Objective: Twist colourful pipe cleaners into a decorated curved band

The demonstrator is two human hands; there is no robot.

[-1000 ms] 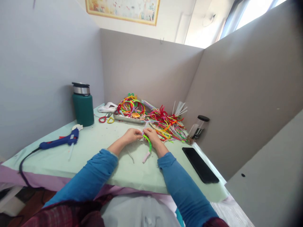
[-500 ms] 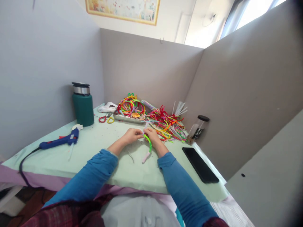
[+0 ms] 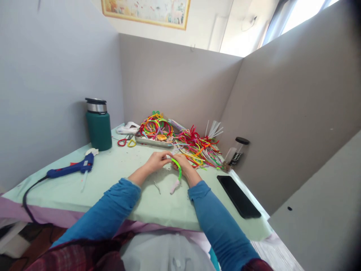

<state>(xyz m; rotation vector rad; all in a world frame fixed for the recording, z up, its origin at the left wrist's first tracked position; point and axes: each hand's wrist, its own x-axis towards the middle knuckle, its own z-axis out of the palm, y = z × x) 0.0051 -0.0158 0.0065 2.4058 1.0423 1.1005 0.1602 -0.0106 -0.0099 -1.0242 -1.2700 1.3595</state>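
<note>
Both left hand (image 3: 157, 162) and right hand (image 3: 182, 163) pinched on green band (image 3: 179, 171); phone (image 3: 238, 196) right of band, glue gun (image 3: 70, 170) left, tray (image 3: 152, 142) beyond.

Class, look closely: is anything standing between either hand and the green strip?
Nothing visible is. The left hand and right hand meet at the upper end of the green strip; the coloured pile lies beyond them, not between.

Forward reach is being blocked by the tray (image 3: 152, 142) and heaped pipe cleaners (image 3: 199, 145); a gap is being left between the glue gun (image 3: 70, 170) and left hand (image 3: 155, 162).
</note>
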